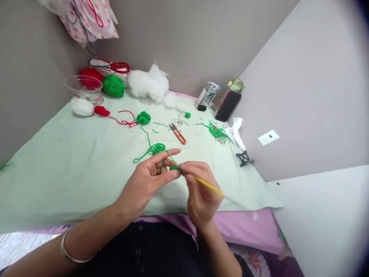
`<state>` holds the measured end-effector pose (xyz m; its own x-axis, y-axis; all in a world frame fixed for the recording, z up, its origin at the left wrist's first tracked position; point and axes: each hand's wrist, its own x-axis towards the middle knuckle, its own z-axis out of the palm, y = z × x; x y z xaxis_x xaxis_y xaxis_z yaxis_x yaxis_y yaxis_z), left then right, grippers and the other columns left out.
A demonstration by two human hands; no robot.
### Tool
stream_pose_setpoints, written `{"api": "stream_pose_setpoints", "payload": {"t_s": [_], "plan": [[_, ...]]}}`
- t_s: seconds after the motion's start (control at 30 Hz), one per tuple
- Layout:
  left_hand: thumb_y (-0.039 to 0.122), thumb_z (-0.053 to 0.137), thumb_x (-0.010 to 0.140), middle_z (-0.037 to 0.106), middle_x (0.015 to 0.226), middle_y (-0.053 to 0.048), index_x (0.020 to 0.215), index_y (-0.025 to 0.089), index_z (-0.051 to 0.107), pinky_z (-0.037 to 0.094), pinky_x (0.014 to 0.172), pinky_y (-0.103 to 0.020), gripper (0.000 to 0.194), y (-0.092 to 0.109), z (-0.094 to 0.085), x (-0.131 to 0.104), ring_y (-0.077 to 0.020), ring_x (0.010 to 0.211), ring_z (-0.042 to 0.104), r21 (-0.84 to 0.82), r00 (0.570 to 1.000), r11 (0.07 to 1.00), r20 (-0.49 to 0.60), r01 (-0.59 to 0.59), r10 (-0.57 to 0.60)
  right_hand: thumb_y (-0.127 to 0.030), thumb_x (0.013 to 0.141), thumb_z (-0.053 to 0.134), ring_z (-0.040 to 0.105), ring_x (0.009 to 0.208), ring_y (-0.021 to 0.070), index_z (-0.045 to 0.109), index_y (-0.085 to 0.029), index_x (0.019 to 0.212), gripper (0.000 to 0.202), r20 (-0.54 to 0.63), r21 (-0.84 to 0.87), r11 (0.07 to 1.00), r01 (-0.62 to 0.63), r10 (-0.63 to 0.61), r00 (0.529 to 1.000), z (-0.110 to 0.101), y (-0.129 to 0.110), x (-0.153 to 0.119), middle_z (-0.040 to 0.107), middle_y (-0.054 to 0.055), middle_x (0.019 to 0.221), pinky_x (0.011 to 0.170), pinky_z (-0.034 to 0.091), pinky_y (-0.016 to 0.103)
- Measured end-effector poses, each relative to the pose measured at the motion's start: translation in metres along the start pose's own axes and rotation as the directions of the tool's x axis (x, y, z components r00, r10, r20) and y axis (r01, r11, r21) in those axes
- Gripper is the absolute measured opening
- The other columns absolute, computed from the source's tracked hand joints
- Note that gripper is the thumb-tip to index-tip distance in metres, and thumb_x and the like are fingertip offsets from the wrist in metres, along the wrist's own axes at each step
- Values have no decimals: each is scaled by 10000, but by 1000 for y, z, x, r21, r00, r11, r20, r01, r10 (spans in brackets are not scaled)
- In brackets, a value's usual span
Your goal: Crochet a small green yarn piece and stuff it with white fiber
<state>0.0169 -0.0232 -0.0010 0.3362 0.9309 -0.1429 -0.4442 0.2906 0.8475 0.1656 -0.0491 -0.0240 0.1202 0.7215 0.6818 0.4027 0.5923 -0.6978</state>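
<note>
My left hand [154, 173] pinches a small green crochet piece [174, 168] between thumb and fingers, with green yarn running over its raised index finger. In my right hand [201, 188] is a yellow-handled hook [209, 186], its tip at the green piece and hidden by the fingers. The two hands meet at the piece. Just beyond my left hand lies a loose coil of green yarn [158, 148], whose strand leads back to a small green bundle [143, 117]. Orange thread snips [178, 134] rest on the cloth past my fingertips.
Red yarn [91, 78], a green ball [113, 85], a clear tub [83, 92] and white stuffing [148, 84] stand at the back left. Green scraps [217, 132], a phone [228, 106], a clear cup [208, 95] and a black clip [244, 158] are on the right.
</note>
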Motion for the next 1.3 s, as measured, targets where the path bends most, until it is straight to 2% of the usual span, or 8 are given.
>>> {"api": "stream_pose_setpoints", "payload": {"t_s": [0.1,0.2,0.33,0.5,0.67,0.97,1.17,1.3], "plan": [[276,875,815,642,866,0,1182,253,822,413,675,-226,372,1,-2,3,-97,704,451,-115,987,981,50,155,-150,-84,931,698,723,982,215,756,-388,1257,450,-3,-176,969,171,-174,985,-1,2,-6,780,58,1149,804,614,393],[276,880,802,616,857,5,1069,210,856,432,671,-216,276,4,-5,6,-57,611,341,-216,968,944,100,248,-231,-122,979,637,721,931,213,776,-357,1192,346,-49,-41,998,50,-52,997,-5,1,-2,794,48,1031,770,602,390],[233,859,819,612,827,18,1090,252,849,462,760,-226,271,6,-5,5,-88,710,483,-149,988,978,62,149,-141,-234,1026,604,674,798,171,797,-308,1016,207,-47,268,945,-188,208,977,-8,-4,9,774,19,894,689,550,326],[283,808,888,685,955,-15,1228,299,800,480,946,-316,341,3,-8,0,-185,977,613,82,991,997,129,10,-21,-258,1009,651,691,866,154,809,-297,1018,163,12,287,923,-257,265,964,-6,-1,8,794,14,939,781,555,306],[297,824,878,655,989,-7,1219,308,794,481,922,-306,342,5,-12,-1,-180,980,610,120,994,993,106,-3,-9,-355,1007,653,663,742,136,796,-260,962,178,27,427,816,-389,418,908,-8,7,8,789,21,892,701,549,287],[236,802,856,634,938,-10,1381,268,693,417,689,-262,537,6,0,1,-152,834,533,33,994,996,66,86,-88,-312,1007,651,637,755,148,802,-280,998,154,55,408,870,-276,279,959,-5,0,9,751,32,935,691,531,317],[230,800,797,583,929,-25,1220,235,797,309,559,-242,423,12,-6,4,-104,674,373,-141,956,957,182,255,-229,-431,960,695,548,559,100,747,-226,861,233,80,533,723,-440,475,877,-9,4,19,684,5,784,536,480,267],[216,788,820,593,905,-16,1224,256,798,374,603,-244,406,9,-6,4,-128,740,453,-108,967,980,209,169,-144,-420,967,690,533,556,88,756,-244,866,213,146,598,654,-463,479,865,-8,4,19,695,-3,794,526,457,248]]}}
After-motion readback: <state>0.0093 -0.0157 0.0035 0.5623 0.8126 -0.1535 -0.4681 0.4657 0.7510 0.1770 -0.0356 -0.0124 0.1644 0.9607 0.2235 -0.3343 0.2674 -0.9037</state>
